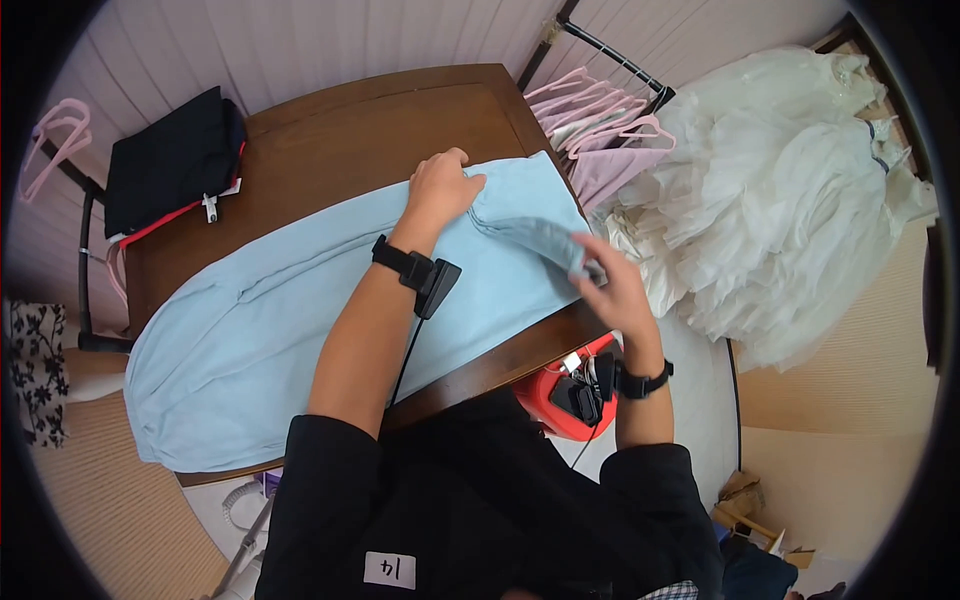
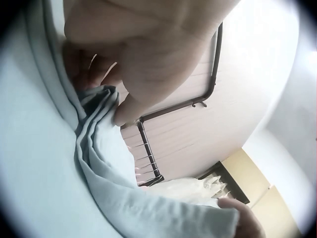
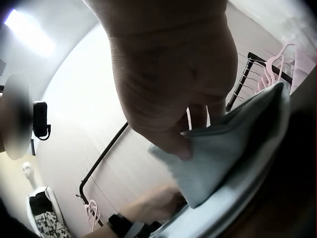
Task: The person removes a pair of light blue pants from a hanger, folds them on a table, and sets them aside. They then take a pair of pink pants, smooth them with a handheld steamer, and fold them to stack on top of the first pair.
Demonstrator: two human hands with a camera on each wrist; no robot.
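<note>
A light blue garment (image 1: 300,290) lies lengthwise over the wooden table, with long creases running along it. Near its far edge my left hand (image 1: 440,190) pinches gathered fabric; in the left wrist view the thumb and fingers close around the bunched layers (image 2: 96,111). From there a narrow sleeve-like strip (image 1: 530,237) of the same cloth runs to my right hand (image 1: 620,288), by the table's right end. Thumb and fingers of the right hand grip the strip's folded end (image 3: 208,158), which is lifted off the cloth below.
Folded black clothing (image 1: 165,165) sits at the table's far left corner. Pink hangers (image 1: 590,105) hang on a rack beyond the right end, next to white gowns (image 1: 770,200). A red stool (image 1: 545,400) with small electronics stands below the near edge of the table (image 1: 380,110).
</note>
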